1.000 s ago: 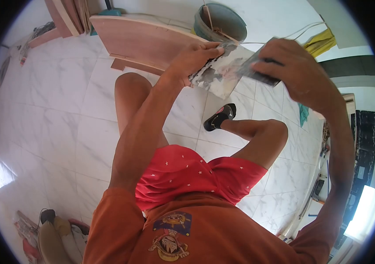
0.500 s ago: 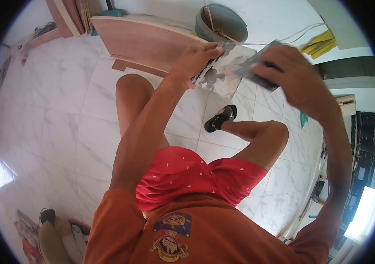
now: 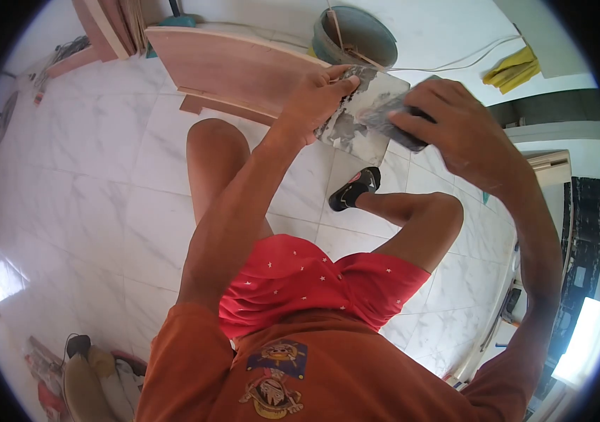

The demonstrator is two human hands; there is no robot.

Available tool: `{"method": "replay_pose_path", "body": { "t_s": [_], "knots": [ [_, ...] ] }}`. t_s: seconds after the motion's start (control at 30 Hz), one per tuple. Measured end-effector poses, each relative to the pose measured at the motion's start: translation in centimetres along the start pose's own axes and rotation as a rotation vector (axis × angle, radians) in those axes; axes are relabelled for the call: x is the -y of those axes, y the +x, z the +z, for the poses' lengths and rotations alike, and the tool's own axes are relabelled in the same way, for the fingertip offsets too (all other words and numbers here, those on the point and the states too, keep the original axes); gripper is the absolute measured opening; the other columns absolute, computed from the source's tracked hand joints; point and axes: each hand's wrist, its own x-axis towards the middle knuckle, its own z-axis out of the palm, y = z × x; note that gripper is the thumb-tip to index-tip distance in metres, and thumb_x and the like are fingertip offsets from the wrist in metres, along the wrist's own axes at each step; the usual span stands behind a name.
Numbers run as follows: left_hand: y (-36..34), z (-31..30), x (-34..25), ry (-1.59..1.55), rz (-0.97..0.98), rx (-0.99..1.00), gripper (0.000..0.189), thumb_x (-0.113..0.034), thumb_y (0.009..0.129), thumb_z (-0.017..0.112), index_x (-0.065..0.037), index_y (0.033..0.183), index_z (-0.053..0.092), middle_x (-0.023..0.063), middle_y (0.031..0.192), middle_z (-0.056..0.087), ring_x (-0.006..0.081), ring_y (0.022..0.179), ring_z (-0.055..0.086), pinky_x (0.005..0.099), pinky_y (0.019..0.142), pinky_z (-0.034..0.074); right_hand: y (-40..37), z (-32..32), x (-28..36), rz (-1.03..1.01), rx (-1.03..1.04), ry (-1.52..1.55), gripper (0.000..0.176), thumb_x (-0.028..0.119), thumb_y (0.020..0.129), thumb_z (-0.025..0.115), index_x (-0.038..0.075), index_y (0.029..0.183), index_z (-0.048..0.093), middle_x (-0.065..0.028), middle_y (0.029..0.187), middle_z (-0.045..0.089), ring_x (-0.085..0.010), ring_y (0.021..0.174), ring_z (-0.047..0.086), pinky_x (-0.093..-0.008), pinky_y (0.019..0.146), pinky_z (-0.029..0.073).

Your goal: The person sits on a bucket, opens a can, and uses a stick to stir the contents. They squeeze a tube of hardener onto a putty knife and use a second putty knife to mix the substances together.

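Note:
My left hand [image 3: 317, 102] is closed on the left edge of a flat squarish plate [image 3: 367, 119], thumb on top. White and grey patches of paste cover its face, with a dark rough strip along the gripped side. My right hand [image 3: 448, 126] is wrapped round the dark handle of a flat-bladed trowel [image 3: 388, 118]. The blade is smeared grey and blurred by motion, and it overlaps the right part of the plate. Both hands are held out in front of me, above the tiled floor.
Beyond my left hand a wooden panel [image 3: 230, 67] stands on edge. A bucket [image 3: 355, 35] with sticks in it is behind the plate. A yellow cloth [image 3: 512, 70] and a thin cable [image 3: 455, 65] lie at the upper right. My foot [image 3: 353, 190] rests on the floor tiles.
My right hand has moved left and slightly down, taking the trowel blade further over the plate. The plate has tilted a little; my left hand keeps its hold.

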Motion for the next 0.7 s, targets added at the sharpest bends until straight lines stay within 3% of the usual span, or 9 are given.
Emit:
{"method": "replay_pose_path", "body": {
  "t_s": [0.1, 0.33, 0.43, 0.7],
  "knots": [
    [-0.7, 0.2, 0.1, -0.008, 0.015, -0.042, 0.043, -0.019, 0.099, 0.057, 0.003, 0.135, 0.054, 0.008, 0.108, 0.069, 0.0105, 0.087, 0.067, 0.0249, 0.075, 0.056, -0.7, -1.3, -0.8, 0.087, 0.021, -0.042, 0.036, 0.0, 0.072, 0.066, 0.01, 0.107, 0.065, -0.0089, 0.111, 0.059, -0.0294, 0.114, 0.056, -0.0419, 0.098, 0.045],
    [-0.9, 0.7, 0.0, -0.002, 0.081, -0.071, 0.042, -0.017, 0.099, 0.057, 0.004, 0.135, 0.054, 0.0081, 0.11, 0.069, 0.0104, 0.089, 0.066, 0.0257, 0.074, 0.056, -0.7, -0.4, -0.2, 0.068, 0.023, -0.034, 0.039, 0.0, 0.072, 0.066, 0.01, 0.109, 0.063, -0.0087, 0.108, 0.06, -0.0281, 0.11, 0.057, -0.0414, 0.097, 0.045],
    [-1.1, 1.7, -0.5, -0.03, 0.062, -0.158, 0.038, -0.013, 0.098, 0.054, 0.007, 0.13, 0.055, 0.01, 0.101, 0.07, 0.0103, 0.081, 0.066, 0.0251, 0.069, 0.055, -0.1, -0.4, 0.3, 0.101, 0.044, -0.06, 0.033, 0.001, 0.074, 0.066, 0.008, 0.107, 0.064, -0.0085, 0.104, 0.06, -0.0279, 0.107, 0.057, -0.0404, 0.093, 0.046],
    [-0.4, 1.6, 1.3, 0.046, 0.212, -0.246, 0.032, -0.012, 0.096, 0.055, 0.004, 0.124, 0.059, 0.0019, 0.084, 0.064, 0.0064, 0.064, 0.053, 0.023, 0.056, 0.042, -0.4, 1.3, 0.8, 0.17, 0.06, -0.063, 0.029, -0.001, 0.076, 0.064, 0.007, 0.104, 0.064, -0.0075, 0.099, 0.06, -0.0261, 0.101, 0.059, -0.0395, 0.083, 0.049]
  ]
}}
